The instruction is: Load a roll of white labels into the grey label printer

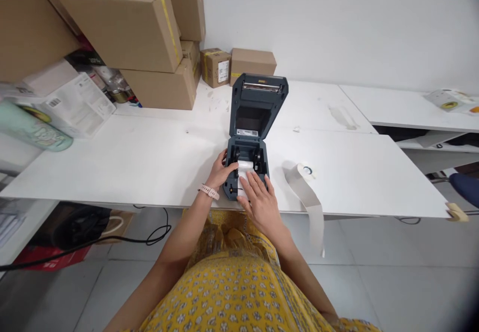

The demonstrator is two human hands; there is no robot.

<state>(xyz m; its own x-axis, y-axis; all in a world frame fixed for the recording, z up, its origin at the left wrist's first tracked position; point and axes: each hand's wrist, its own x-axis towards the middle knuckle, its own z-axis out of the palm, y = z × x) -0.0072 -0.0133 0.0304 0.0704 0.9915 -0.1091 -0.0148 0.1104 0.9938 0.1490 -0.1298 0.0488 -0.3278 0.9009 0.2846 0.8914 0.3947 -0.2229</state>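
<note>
Paper roll (245, 164) sits in the open-lidded printer (249, 143), mid-frame; our right hand (261, 201) lies flat, unclenched, on its strip; whether our left hand (220, 172) grips, we cannot tell.

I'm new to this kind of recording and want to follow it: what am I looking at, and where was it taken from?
There is no robot here, just a person's two bare hands, seen in one picture from a camera worn on the head, looking forward and down. The left hand is at the side of a dark grey, boxy plastic machine, its lid raised; it looks like a label printer. The right hand presses or rests on white paper inside. On the white flat table, to the right, lies a loose white paper roll, its strip hanging over the edge. Brown cardboard boxes stand behind, on the left.
</note>
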